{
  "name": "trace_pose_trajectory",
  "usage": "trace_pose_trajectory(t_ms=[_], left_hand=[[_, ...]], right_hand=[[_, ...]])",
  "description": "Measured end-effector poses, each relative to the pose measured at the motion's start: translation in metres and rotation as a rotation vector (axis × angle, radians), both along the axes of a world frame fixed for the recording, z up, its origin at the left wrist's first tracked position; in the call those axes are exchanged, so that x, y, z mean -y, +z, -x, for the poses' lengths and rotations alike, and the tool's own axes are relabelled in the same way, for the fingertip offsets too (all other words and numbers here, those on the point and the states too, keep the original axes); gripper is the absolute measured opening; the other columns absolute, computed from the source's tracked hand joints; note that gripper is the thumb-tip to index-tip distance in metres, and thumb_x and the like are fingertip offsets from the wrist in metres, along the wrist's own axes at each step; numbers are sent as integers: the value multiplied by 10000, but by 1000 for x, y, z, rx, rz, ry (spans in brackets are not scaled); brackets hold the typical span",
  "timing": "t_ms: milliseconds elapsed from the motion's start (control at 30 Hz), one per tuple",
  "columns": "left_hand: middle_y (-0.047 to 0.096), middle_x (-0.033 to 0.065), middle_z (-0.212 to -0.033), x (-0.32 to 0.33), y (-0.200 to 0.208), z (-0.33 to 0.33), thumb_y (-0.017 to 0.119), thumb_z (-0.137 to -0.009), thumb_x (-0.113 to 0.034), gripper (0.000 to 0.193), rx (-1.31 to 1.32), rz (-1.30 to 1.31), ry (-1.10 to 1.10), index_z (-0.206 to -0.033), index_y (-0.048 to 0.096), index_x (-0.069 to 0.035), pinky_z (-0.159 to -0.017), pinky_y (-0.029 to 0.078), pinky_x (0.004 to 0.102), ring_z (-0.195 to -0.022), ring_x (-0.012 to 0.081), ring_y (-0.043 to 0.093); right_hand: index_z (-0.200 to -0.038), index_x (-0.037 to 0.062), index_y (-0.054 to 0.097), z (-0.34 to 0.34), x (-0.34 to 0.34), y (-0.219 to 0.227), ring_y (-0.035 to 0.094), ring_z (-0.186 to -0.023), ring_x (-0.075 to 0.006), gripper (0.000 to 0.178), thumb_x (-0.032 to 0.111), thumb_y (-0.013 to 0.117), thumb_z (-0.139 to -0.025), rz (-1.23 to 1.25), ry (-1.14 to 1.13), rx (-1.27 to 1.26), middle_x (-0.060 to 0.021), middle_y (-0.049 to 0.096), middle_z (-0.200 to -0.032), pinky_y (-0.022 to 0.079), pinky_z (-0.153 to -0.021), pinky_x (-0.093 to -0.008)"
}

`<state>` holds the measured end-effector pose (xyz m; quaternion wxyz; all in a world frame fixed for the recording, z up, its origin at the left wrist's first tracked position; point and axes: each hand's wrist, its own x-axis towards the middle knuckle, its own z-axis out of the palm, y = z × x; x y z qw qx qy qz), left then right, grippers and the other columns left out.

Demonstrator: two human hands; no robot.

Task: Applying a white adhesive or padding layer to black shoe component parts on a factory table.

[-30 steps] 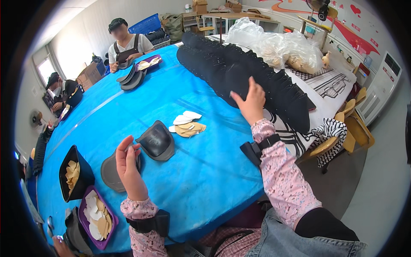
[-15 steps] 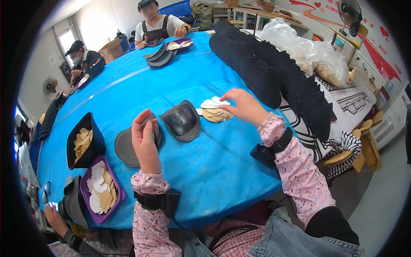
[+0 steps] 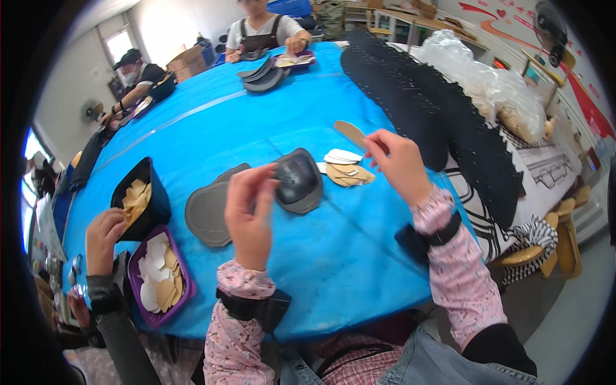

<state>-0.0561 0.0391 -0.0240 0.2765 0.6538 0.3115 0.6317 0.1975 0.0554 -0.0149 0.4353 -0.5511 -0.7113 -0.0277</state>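
Between the thumb and fingers of my right hand (image 3: pixel 399 165) is a thin tan oval piece (image 3: pixel 350 133), lifted above the blue-covered table. Just below it lies a small fanned pile of white and tan oval pieces (image 3: pixel 350 174). My left hand (image 3: pixel 250 215) hovers with fingers loosely bent and apart, nothing visible in it. Right beside its fingertips rests a dark grey curved piece (image 3: pixel 299 183) with a shiny black middle. Flat grey rounded pieces (image 3: pixel 206 217) lie stacked to the left, partly hidden behind my left hand.
At left stand a black bin (image 3: pixel 162 199) of tan pieces and a purple tray (image 3: pixel 190 282) of white and tan ones. A co-worker's hand (image 3: pixel 104 234) reaches to the bin. Long rows of black pieces (image 3: pixel 398 96) line the right. Two people work across the table.
My right hand has lifted a tan oval piece off the pile. My left hand has moved right, toward the shiny dark piece. A co-worker's hand has come up to the black bin.
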Motion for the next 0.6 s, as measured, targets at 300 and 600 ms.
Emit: trace_pose_trajectory(t_ms=[300, 600], left_hand=[[616, 88, -979, 8, -21, -40, 695, -815, -24, 175, -103, 117, -182, -989, 682, -19, -748, 533, 270, -854, 167, 641], [661, 92, -920, 9, -19, -36, 660, -855, -30, 138, -187, 203, -192, -987, 680, 1, -727, 539, 250, -837, 163, 678]], right_hand=[[-1039, -40, 587, 51, 52, -17, 671, -764, -150, 183, 114, 538, -954, 618, 649, -907, -94, 669, -928, 552, -657, -255], [-1028, -9, 583, 43, 49, -29, 664, -776, -154, 170, 141, 549, -958, 555, 568, -811, -93, 663, -953, 542, -663, -264]])
